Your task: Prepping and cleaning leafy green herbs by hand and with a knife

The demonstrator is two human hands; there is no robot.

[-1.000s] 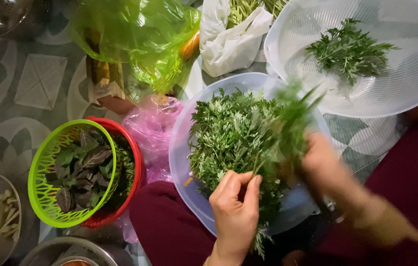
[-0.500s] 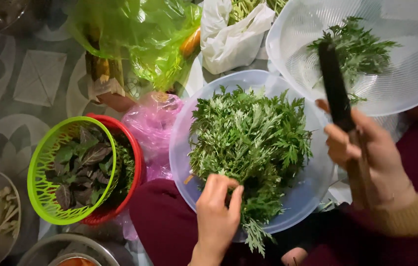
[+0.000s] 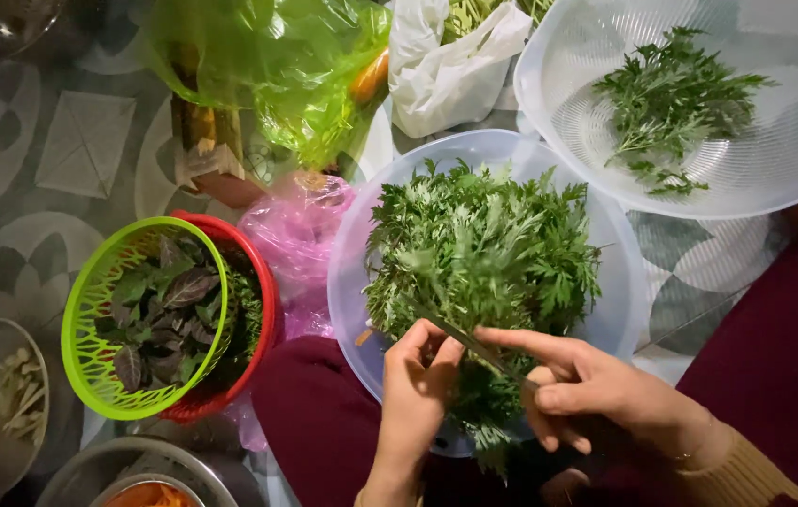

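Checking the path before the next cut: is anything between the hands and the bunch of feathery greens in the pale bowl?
Nothing visible. The left hand already grips the feathery greens at their stems, and the right hand lays a knife against them over the pale bowl.

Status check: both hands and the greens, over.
Left hand pinching herb stems in pale bowl. Right hand holds knife at the stems. Nothing blocking.
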